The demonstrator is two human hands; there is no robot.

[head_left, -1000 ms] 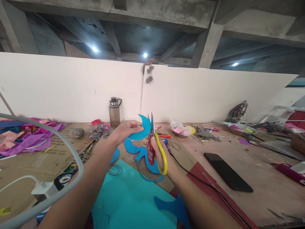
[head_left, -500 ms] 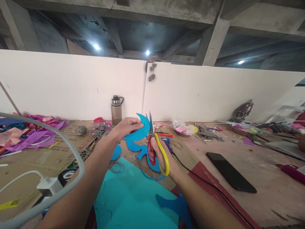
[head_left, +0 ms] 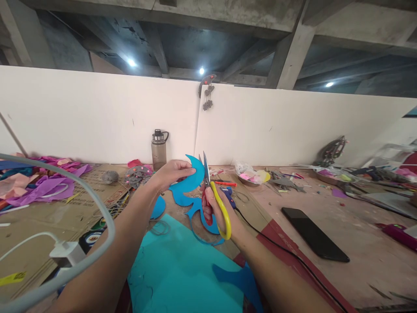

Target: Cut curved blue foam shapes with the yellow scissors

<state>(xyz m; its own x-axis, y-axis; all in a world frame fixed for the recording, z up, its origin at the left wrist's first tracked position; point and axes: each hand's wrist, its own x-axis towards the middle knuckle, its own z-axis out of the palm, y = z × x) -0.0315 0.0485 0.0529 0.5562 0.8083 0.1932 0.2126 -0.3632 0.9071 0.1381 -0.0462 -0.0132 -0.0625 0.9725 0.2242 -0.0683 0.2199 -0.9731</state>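
My left hand (head_left: 171, 173) pinches a blue crescent-shaped foam piece (head_left: 193, 176) held up above the table. My right hand (head_left: 215, 208) grips yellow-and-red-handled scissors (head_left: 213, 195), blades pointing up and touching the crescent's right edge. Below them lie blue foam offcuts (head_left: 195, 208) and a large turquoise foam sheet (head_left: 182, 269) at the near edge of the table.
A water bottle (head_left: 158, 149) stands by the white partition (head_left: 97, 117). A black phone (head_left: 314, 234) lies at the right, a black cable (head_left: 276, 248) runs past my right arm. Purple and pink scraps (head_left: 39, 182) pile at the left, a white charger (head_left: 65, 252) near it. Craft clutter (head_left: 254, 176) sits behind.
The view shifted slightly. My hands, the crescent and the scissors stay almost where they were, the crescent turned a little against the blades.
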